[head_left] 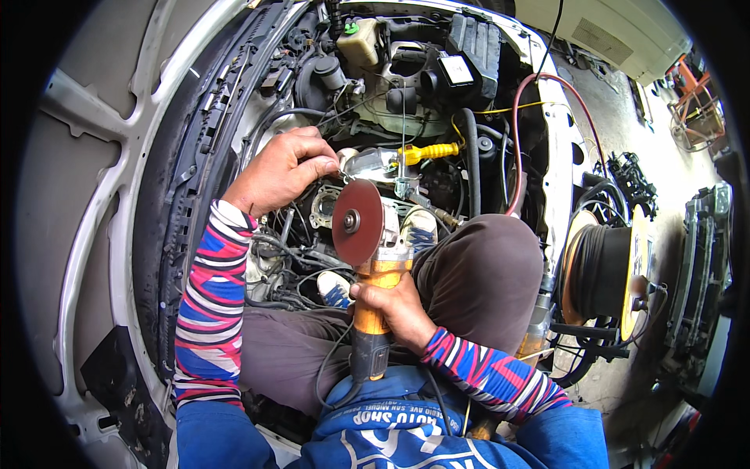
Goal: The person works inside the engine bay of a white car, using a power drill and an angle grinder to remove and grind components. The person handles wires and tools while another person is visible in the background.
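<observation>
An orange angle grinder (369,319) stands roughly upright in front of my body, its reddish-brown disc (364,228) at the top. My right hand (397,306) is closed around the grinder's body, thumb across the front. Further forward and to the left, my left hand (285,170) is pinched at the fingertips; what it holds, if anything, is too small to make out. Just right of those fingertips lies a work lamp with a yellow handle (431,152) and a clear head (370,163). A metal flange with an opening (324,205) shows between my left hand and the disc.
I sit within a car's engine bay, my shoes (336,289) among hoses and wires. A reservoir with a green cap (359,43) and a black box (474,55) are at the far side. A red hose (517,141) crosses the right fender; a cable reel (601,270) stands beyond it.
</observation>
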A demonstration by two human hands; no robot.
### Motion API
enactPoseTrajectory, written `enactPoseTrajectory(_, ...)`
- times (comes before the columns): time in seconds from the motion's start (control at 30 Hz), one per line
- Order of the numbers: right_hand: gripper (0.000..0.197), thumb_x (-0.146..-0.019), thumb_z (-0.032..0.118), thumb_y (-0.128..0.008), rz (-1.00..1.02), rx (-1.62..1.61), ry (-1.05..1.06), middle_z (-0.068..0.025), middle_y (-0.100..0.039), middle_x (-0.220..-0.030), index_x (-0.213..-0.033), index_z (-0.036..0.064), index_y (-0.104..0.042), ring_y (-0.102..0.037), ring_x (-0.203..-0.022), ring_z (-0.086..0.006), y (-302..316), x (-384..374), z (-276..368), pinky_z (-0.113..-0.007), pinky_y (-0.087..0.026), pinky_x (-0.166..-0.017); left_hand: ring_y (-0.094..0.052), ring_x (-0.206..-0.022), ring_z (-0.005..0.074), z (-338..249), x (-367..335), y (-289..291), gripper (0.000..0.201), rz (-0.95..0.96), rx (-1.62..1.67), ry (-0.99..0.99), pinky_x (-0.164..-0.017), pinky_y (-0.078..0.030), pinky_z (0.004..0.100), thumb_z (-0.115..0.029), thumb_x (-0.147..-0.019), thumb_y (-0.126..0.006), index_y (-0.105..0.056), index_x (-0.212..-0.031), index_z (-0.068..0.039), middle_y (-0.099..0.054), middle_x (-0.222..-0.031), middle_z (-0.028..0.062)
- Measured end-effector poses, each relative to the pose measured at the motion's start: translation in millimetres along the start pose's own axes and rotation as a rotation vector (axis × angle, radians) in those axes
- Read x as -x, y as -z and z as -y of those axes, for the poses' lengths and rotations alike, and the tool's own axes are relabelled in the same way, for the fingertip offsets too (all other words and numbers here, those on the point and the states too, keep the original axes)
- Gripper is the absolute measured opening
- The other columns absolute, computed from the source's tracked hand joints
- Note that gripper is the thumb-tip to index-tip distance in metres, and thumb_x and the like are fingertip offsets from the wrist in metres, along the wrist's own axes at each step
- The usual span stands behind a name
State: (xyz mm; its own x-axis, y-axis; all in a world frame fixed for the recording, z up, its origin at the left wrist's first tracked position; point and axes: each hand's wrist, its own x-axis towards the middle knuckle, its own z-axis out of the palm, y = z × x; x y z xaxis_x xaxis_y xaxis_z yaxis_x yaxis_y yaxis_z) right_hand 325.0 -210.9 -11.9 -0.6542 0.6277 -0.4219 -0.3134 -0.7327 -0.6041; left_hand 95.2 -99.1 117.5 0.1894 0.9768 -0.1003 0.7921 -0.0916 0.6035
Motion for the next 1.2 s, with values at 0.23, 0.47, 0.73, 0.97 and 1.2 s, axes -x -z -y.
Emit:
enactPoseTrajectory(0.23, 0.037, -0.083, 0.01, -0.079, -0.021, -0.083, -0.03, -0.0052, -0.066, -0.094, -0.114, 0.0009, -0.061, -0.066, -0.077, -0.0154, -2, 4, 3, -0.033, -0.058, -0.068, -0.059, -0.09, 0.0248, -8, 6, 15, 0.018, 0.024, -0.155, 0.003, -0.085, -0.047, 0.0383, -0.017, -0.092, -0.069, -0.072, -0.089, 0.001, -0.062, -0.083, 0.0097)
enactPoseTrajectory(0.47, 0.037, -0.087, 0.011, -0.075, 0.0, -0.043, 0.006, -0.0066, -0.062, -0.092, -0.116, 0.0021, -0.054, -0.069, -0.077, -0.0201, -3, 3, 4, -0.038, -0.062, -0.068, -0.058, -0.086, 0.0273, -9, 3, 8, 0.019, 0.021, -0.19, -0.034, -0.081, -0.046, 0.04, -0.018, -0.091, -0.07, -0.073, -0.088, 0.001, -0.061, -0.08, 0.0112)
enactPoseTrajectory(0.73, 0.038, -0.086, 0.01, -0.075, -0.003, 0.01, 0.027, -0.0068, -0.064, -0.09, -0.117, 0.002, -0.054, -0.069, -0.071, -0.0202, 0, 0, 0, -0.036, -0.061, -0.066, -0.057, -0.083, 0.0282, -15, 0, 3, 0.019, 0.032, -0.241, -0.091, -0.078, -0.046, 0.0405, -0.018, -0.091, -0.07, -0.073, -0.087, 0.001, -0.06, -0.078, 0.0118)
enactPoseTrajectory(0.97, 0.039, -0.086, 0.009, -0.075, -0.009, 0.006, 0.008, -0.0069, -0.064, -0.09, -0.118, 0.0022, -0.054, -0.069, -0.072, -0.0197, 0, 1, 0, -0.035, -0.061, -0.066, -0.058, -0.082, 0.0281, -17, -3, 4, 0.02, 0.049, -0.232, -0.055, -0.077, -0.047, 0.0406, -0.018, -0.091, -0.07, -0.072, -0.086, 0.002, -0.061, -0.077, 0.0123)
enactPoseTrajectory(1.2, 0.04, -0.085, 0.009, -0.076, -0.02, 0.021, 0.027, -0.0064, -0.063, -0.09, -0.118, 0.0021, -0.054, -0.068, -0.072, -0.0192, 0, 0, -2, -0.035, -0.06, -0.066, -0.059, -0.082, 0.0296, -17, -3, 2, 0.022, 0.056, -0.246, -0.053, -0.077, -0.047, 0.0416, -0.019, -0.091, -0.07, -0.072, -0.086, 0.002, -0.061, -0.077, 0.0134)
